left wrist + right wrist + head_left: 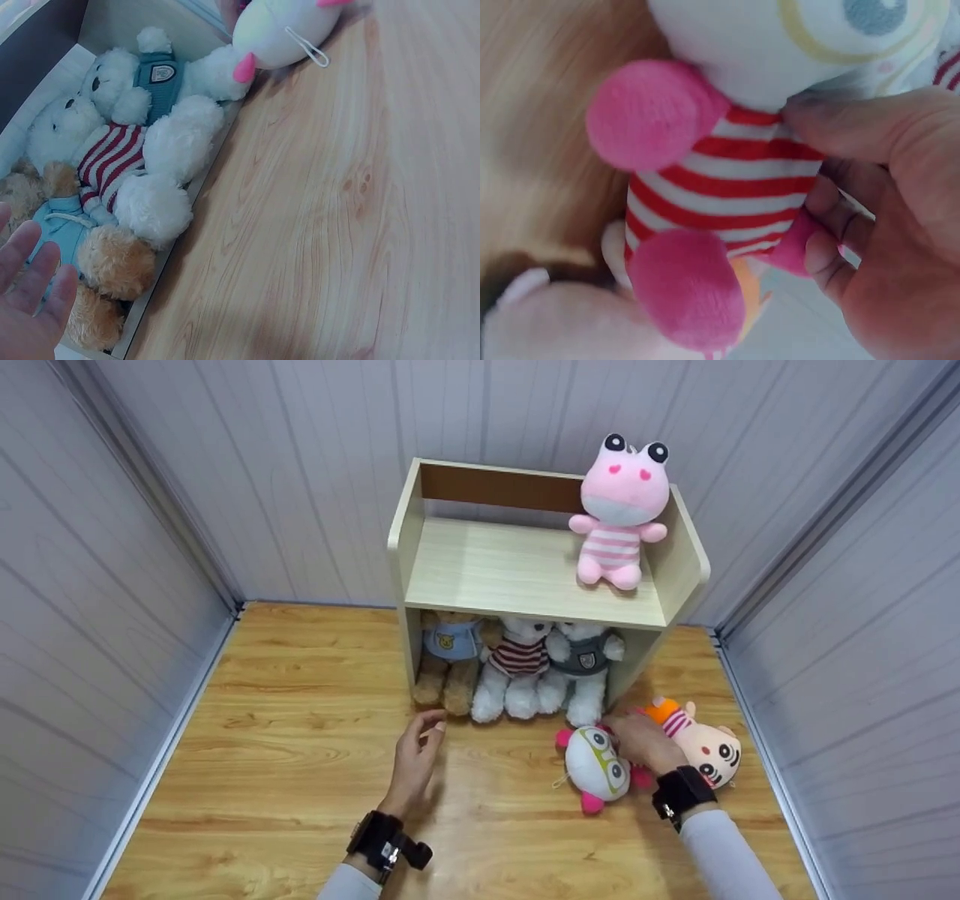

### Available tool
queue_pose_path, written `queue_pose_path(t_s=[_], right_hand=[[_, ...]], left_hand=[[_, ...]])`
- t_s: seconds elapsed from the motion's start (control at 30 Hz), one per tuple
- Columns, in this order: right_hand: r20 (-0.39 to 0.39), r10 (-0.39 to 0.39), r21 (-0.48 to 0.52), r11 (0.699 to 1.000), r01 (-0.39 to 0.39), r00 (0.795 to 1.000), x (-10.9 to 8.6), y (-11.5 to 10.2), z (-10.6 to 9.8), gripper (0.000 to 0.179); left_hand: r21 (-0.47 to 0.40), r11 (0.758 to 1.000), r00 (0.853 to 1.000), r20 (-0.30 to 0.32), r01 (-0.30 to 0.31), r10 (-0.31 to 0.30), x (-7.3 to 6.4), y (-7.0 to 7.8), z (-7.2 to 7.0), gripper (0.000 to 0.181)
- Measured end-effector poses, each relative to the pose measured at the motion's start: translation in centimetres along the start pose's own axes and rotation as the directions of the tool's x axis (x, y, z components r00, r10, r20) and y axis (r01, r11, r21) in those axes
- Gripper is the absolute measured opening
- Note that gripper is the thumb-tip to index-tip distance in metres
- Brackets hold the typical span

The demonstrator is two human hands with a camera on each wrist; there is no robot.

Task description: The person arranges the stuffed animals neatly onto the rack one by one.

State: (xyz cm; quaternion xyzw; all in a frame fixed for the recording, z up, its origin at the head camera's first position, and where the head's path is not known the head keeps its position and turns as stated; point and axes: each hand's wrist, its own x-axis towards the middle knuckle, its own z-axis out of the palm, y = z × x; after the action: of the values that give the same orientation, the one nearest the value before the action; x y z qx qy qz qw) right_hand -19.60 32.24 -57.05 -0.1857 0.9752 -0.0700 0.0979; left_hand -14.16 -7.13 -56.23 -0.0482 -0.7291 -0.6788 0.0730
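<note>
My right hand [643, 742] grips a plush toy with a white head, yellow-rimmed eyes and pink ears [596, 769]. In the right wrist view, thumb and fingers hold its red-and-white striped body [720, 180]. Partly under my right forearm lies a second plush doll [709, 750] with a peach head and orange bottom. My left hand [416, 761] hovers by the feet of a brown teddy bear [450, 682] in a blue top, holding nothing. Beside that bear sit a white bear in a striped sweater [517, 667] and a white bear in a grey-green top [585, 664].
A light wooden shelf unit [517, 570] stands against the back wall panel, with the bears in its lower compartment. A pink plush frog [619, 514] sits on top at the right. Wall panels [862, 660] bound the wooden floor [300, 720] on both sides.
</note>
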Motion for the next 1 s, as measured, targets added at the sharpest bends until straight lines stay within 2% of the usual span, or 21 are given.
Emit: queue_pose_path(t_s=[0.27,0.4,0.67,0.77,1.0], right_hand=[[-0.043,-0.038,0.156,0.987,0.044,0.998,-1.2,0.7,0.0,0.037],[-0.031,-0.012,0.239,0.971,0.019,0.999,-1.4,0.7,-0.4,0.039],[-0.094,-0.020,0.345,0.937,0.051,0.995,-1.4,-0.3,-1.2,0.026],[-0.115,0.009,0.397,0.917,0.037,0.993,-1.5,-0.7,-1.5,0.025],[-0.156,0.102,0.547,0.837,0.000,0.982,-1.4,-2.0,-1.9,0.027]], left_hand=[[0.012,1.000,1.000,-0.017,-0.004,0.004,-0.1,-0.1,-0.3,0.027],[0.011,1.000,1.000,-0.012,-0.009,0.009,0.1,0.0,-0.3,0.026],[-0.007,1.000,1.000,-0.016,-0.004,0.004,-0.1,0.1,-0.2,0.026],[-0.009,1.000,1.000,-0.007,0.002,-0.002,-0.1,0.2,0.0,0.025],[-0.002,0.999,0.999,0.015,-0.032,0.032,0.5,0.8,0.7,0.023]])
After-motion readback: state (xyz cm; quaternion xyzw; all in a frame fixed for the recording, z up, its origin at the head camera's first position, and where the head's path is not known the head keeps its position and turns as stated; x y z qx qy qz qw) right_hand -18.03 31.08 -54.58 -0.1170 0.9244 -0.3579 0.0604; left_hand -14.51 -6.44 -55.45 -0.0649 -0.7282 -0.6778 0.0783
